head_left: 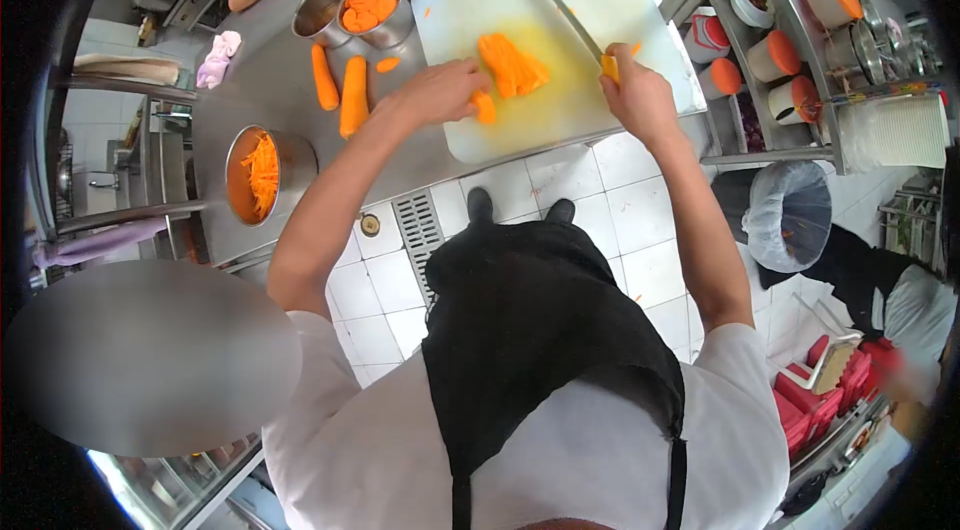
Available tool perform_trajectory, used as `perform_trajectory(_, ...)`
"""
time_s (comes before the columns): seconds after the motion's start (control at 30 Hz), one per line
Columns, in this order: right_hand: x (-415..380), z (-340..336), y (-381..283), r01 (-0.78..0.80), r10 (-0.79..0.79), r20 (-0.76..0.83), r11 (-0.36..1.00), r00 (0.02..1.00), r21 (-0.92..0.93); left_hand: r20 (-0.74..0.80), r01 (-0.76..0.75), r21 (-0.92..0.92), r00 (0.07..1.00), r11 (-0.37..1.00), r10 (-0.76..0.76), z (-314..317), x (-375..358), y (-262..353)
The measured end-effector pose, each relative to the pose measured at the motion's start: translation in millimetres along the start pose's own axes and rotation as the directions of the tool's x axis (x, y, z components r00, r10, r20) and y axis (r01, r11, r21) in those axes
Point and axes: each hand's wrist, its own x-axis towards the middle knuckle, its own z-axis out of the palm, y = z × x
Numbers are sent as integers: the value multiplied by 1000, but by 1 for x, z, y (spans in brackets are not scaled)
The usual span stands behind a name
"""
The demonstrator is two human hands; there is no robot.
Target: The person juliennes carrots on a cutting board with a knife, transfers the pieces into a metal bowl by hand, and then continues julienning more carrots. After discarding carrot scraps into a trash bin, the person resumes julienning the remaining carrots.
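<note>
I see the stack of carrot slices (512,66) lying on the cutting board (470,10) between my hands, long axis running near-to-far, my left hand (440,92) curled beside its left edge, my right hand (632,88) clenched on the knife (562,8) further right.

No readable text

No label, brand, number or sign can be made out anywhere; the containers at two o'clock are too small.
</note>
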Motion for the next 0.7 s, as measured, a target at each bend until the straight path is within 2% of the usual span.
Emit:
perform_trajectory(0.13,10,7,-3,87,-80,52,986,995,-142,104,17,-17,994,1000,-15,-7,14,-2)
perform_trajectory(0.23,13,18,-5,64,-48,76,973,996,-222,118,-30,-19,993,999,32,-5,17,-6)
perform_trajectory(0.37,13,29,-3,-17,23,35,987,999,-157,112,-76,-31,991,997,79,3,19,-20)
perform_trajectory(0.43,10,22,-7,-40,40,4,995,999,-94,148,-10,-46,989,999,17,-8,16,-12)
perform_trajectory(0.53,2,19,-10,-49,38,-139,996,990,-72,178,42,-75,984,996,-28,-12,16,-9)
perform_trajectory(0.63,-4,18,-24,-59,93,-264,989,960,133,172,99,-192,983,976,-66,-3,8,-23)
perform_trajectory(0.67,-6,21,-30,-66,115,-238,976,964,206,158,88,-242,986,966,-50,2,11,-29)
perform_trajectory(0.7,-6,40,-29,-95,120,-116,976,986,194,62,19,-242,998,970,-4,14,5,-40)
